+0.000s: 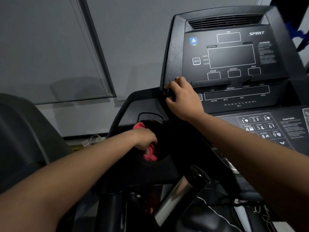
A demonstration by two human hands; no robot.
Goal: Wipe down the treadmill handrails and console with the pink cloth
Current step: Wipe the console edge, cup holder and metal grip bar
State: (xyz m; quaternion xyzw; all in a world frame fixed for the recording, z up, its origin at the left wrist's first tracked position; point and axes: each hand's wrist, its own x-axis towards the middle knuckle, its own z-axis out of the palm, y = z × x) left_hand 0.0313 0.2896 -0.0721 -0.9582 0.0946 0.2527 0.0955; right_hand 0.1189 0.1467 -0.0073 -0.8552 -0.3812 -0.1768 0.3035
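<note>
My left hand (pixel 145 137) is curled round the cloth (pixel 150 155), pushed down into the cup holder (pixel 164 158). Pink folds bunch out just below my fingers, and one corner pokes up behind my knuckles. Up and to the right, well apart from the cloth, my right hand (pixel 183 97) grips the left edge of the console (pixel 234 56), fingers wrapped over its rim.
</note>
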